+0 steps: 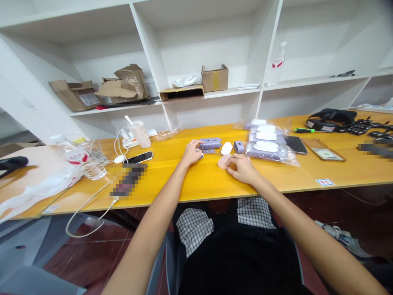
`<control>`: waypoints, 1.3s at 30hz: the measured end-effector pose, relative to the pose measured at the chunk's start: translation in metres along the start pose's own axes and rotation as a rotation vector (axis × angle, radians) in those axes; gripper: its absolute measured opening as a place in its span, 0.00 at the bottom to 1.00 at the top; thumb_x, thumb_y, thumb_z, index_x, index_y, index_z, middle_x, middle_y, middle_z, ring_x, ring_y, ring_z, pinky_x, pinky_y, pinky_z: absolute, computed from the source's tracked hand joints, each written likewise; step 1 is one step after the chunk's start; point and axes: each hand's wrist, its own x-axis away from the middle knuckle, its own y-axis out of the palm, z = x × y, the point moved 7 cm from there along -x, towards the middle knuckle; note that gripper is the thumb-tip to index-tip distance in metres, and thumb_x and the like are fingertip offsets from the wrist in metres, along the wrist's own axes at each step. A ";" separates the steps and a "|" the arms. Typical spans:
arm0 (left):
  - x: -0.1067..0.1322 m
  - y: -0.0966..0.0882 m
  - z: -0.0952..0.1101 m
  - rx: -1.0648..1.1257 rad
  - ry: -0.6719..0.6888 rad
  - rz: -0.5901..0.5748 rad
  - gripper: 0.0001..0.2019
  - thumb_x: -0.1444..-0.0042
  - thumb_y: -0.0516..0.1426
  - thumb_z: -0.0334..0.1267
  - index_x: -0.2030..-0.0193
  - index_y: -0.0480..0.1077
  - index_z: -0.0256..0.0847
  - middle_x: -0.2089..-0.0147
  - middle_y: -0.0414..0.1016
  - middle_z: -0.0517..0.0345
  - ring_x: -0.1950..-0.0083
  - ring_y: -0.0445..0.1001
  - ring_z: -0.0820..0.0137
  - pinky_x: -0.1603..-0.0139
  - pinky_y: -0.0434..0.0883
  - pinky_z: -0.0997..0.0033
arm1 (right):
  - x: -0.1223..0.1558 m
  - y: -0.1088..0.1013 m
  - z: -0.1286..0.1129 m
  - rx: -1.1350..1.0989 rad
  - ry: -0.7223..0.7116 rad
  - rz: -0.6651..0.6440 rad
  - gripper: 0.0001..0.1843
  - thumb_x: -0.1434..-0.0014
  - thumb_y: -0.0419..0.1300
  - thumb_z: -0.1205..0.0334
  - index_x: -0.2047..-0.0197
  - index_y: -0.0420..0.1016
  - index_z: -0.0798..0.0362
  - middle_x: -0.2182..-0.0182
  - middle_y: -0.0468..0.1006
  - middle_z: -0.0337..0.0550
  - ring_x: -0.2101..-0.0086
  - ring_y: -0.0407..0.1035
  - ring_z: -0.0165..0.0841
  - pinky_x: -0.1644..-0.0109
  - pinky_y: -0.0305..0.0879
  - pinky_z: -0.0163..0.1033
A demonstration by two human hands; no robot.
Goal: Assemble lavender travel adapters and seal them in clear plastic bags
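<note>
On the yellow wooden table, bagged white-and-lilac packets lie at 1 o'clock from the right hand. That hand curls over a thin pale pink pad at its 10 o'clock, though I cannot tell whether it grips; the pad looks light and soft, best lifted by its edge. The half-closed left hand sits just beside a perforated lilac plastic case, its hold also unclear.
</note>
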 end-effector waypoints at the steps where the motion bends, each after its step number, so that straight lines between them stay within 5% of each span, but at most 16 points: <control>1: 0.000 -0.001 -0.001 0.011 -0.007 -0.001 0.22 0.49 0.54 0.24 0.49 0.77 0.40 0.47 0.77 0.50 0.48 0.78 0.62 0.41 0.75 0.60 | 0.000 0.001 0.000 -0.003 -0.004 -0.006 0.05 0.39 0.60 0.61 0.62 0.78 0.50 0.52 0.81 0.49 0.50 0.71 0.49 0.48 0.58 0.52; 14: 0.005 -0.007 0.004 -0.040 0.024 -0.175 0.19 0.57 0.57 0.26 0.58 0.80 0.41 0.52 0.82 0.53 0.49 0.79 0.59 0.43 0.75 0.59 | 0.002 0.008 -0.006 0.102 -0.115 -0.106 0.19 0.32 0.55 0.60 0.43 0.80 0.43 0.39 0.79 0.42 0.48 0.66 0.52 0.50 0.58 0.57; 19: 0.001 -0.018 -0.005 -0.091 -0.030 -0.042 0.13 0.45 0.56 0.30 0.56 0.78 0.43 0.53 0.82 0.54 0.52 0.78 0.62 0.42 0.74 0.59 | 0.001 0.006 -0.004 0.062 -0.101 -0.078 0.13 0.33 0.58 0.58 0.51 0.82 0.47 0.45 0.82 0.46 0.50 0.67 0.50 0.47 0.59 0.56; 24: -0.012 -0.016 -0.010 -0.086 -0.017 0.060 0.13 0.36 0.55 0.37 0.47 0.75 0.42 0.44 0.78 0.50 0.45 0.76 0.62 0.37 0.71 0.58 | 0.000 0.005 -0.004 0.055 -0.090 -0.067 0.12 0.34 0.58 0.58 0.53 0.82 0.48 0.47 0.81 0.49 0.49 0.68 0.51 0.47 0.60 0.55; 27: -0.031 -0.004 -0.007 -0.146 0.040 -0.041 0.17 0.40 0.59 0.37 0.44 0.74 0.42 0.40 0.76 0.48 0.37 0.73 0.58 0.31 0.67 0.54 | 0.000 0.006 -0.005 0.055 -0.091 -0.067 0.12 0.33 0.58 0.58 0.52 0.81 0.48 0.45 0.80 0.50 0.48 0.68 0.51 0.47 0.60 0.56; 33: -0.073 0.037 0.000 -0.176 0.061 -0.468 0.35 0.57 0.67 0.34 0.38 0.71 0.44 0.36 0.75 0.48 0.38 0.75 0.54 0.34 0.70 0.57 | 0.000 0.003 -0.007 0.057 -0.078 -0.070 0.11 0.33 0.58 0.58 0.53 0.81 0.48 0.46 0.80 0.50 0.49 0.68 0.51 0.48 0.60 0.56; 36: -0.086 0.035 0.000 -0.237 0.031 -0.441 0.36 0.62 0.70 0.35 0.41 0.72 0.43 0.39 0.77 0.47 0.39 0.75 0.51 0.35 0.70 0.54 | 0.000 0.002 -0.009 0.050 -0.086 -0.077 0.11 0.33 0.58 0.58 0.53 0.81 0.47 0.47 0.80 0.50 0.48 0.68 0.51 0.48 0.60 0.56; 39: -0.090 0.013 0.007 -0.246 0.059 -0.306 0.35 0.60 0.70 0.37 0.41 0.72 0.42 0.39 0.76 0.45 0.38 0.74 0.51 0.34 0.69 0.52 | 0.000 0.002 -0.008 0.051 -0.076 -0.074 0.12 0.33 0.58 0.58 0.53 0.82 0.47 0.47 0.80 0.50 0.47 0.68 0.52 0.47 0.61 0.56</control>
